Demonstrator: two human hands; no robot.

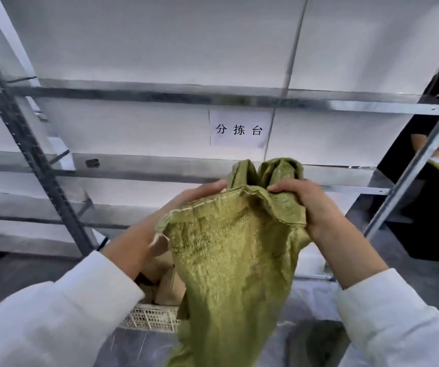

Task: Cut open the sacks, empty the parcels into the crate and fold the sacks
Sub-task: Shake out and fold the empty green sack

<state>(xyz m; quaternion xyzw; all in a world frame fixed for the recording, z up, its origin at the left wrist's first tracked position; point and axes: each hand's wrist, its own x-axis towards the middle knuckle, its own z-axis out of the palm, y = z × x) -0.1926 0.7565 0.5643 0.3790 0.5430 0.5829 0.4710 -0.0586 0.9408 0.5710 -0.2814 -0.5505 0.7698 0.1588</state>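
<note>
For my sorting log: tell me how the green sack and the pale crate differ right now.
The sack is green woven fabric, limp and crumpled; the crate is pale latticed plastic. The sack hangs gripped at its top by the left hand and right hand; the crate sits below, untouched. The crate holds brown parcels; the sack's contents are hidden.

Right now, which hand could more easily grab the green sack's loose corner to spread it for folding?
Probably the left hand: the loose corner of the sack hangs just beside that wrist, while the right hand grips bunched fabric on the far side.
</note>
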